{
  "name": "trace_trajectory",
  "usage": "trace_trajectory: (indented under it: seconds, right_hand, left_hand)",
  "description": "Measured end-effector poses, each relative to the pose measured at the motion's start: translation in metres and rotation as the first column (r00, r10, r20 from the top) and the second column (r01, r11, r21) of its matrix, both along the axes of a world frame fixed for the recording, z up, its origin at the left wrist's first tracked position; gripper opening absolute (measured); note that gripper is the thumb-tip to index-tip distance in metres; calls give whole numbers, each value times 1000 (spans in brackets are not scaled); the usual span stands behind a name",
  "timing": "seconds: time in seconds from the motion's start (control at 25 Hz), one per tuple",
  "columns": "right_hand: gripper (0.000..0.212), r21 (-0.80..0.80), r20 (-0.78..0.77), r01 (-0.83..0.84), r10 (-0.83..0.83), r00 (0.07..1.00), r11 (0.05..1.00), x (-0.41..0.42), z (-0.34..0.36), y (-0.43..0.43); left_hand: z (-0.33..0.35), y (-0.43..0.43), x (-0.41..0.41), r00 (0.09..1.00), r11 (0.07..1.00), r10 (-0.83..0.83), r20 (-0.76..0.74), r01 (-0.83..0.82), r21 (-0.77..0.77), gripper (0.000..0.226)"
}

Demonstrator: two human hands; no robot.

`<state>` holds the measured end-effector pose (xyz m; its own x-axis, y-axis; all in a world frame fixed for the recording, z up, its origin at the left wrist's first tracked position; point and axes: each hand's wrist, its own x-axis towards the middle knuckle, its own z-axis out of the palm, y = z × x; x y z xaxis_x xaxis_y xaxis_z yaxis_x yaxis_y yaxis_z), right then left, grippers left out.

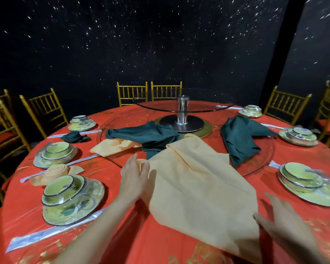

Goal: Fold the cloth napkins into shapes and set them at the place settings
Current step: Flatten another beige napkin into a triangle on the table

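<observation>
A large peach napkin (198,187) lies spread over the red tablecloth (133,242) in front of me, a crease running up its middle. My left hand (135,178) rests with straight fingers on the napkin's left corner. My right hand (286,223) lies flat, fingers spread, at the napkin's right corner. A peach napkin rolled into a rose shape (55,173) sits by the near-left place setting (71,199). Another peach napkin (112,146) and two dark green napkins (152,136) (240,138) lie unfolded further back.
Wrapped plate-and-bowl sets (54,153) ring the round table, with wrapped chopsticks (51,229) beside them. A small folded green napkin (74,137) lies at the far left. A glass turntable on a metal post (182,109) stands in the centre. Gold chairs (44,109) surround the table.
</observation>
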<state>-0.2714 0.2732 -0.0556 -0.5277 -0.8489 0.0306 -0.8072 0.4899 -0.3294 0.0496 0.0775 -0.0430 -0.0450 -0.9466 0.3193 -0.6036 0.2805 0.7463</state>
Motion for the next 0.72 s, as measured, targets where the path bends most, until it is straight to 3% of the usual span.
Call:
trace_trajectory:
  seconds: [0.08,0.16,0.24,0.32,0.44,0.56,0.64,0.72]
  right_hand:
    - [59,-201,-23,-116,113,993,973,6,9,-21]
    - [55,-294,-65,-262,254,965,919,20,15,-53]
    - [60,-214,-141,-366,342,929,906,37,11,-87]
    - [64,-69,-193,-414,395,898,908,52,4,-110]
    - [65,84,-240,-391,399,885,917,60,-5,-123]
    - [54,100,-442,-363,369,818,926,60,-6,-107]
    - [40,93,-489,-366,363,793,926,59,5,-89]
    - [43,160,-418,-374,406,813,914,55,18,-70]
  left_hand:
    - [3,-1,-6,988,996,-92,122,89,29,55]
    - [4,2,-15,921,988,-151,360,135,71,46]
    - [4,11,-22,795,979,-201,572,149,137,48]
    - [0,16,-21,695,981,-186,695,168,95,55]
    - [0,19,-9,617,980,-173,767,182,75,53]
    - [2,34,-1,517,979,-196,833,158,133,36]
    - [5,48,5,488,983,-169,857,142,113,51]
    - [10,56,11,524,987,-134,841,149,65,78]
